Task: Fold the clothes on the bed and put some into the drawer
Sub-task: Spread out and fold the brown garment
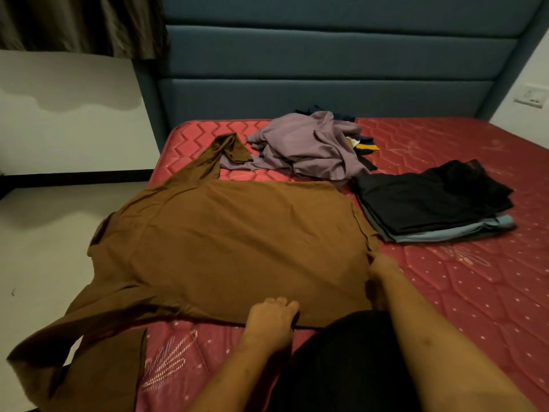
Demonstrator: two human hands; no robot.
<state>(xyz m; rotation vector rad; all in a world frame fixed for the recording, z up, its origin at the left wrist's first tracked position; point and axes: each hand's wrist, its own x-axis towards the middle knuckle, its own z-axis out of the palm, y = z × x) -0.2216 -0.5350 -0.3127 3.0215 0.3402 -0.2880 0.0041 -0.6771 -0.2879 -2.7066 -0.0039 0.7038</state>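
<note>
A large brown shirt (231,242) lies spread flat on the red mattress (463,289), its collar end and one sleeve hanging over the bed's left edge. My left hand (271,318) grips the shirt's near hem, fingers curled over the edge. My right hand (381,273) pinches the shirt's right corner, close to the side seam. Behind the shirt sits an unfolded heap of lilac and dark clothes (312,144). To the right lies a stack of folded dark garments (430,203) with a light blue piece at the bottom.
A blue padded headboard (326,63) stands at the far end. A pale floor (44,248) runs along the left of the bed, below a white wall and a dark curtain (83,22). A wall socket (531,95) is at the right.
</note>
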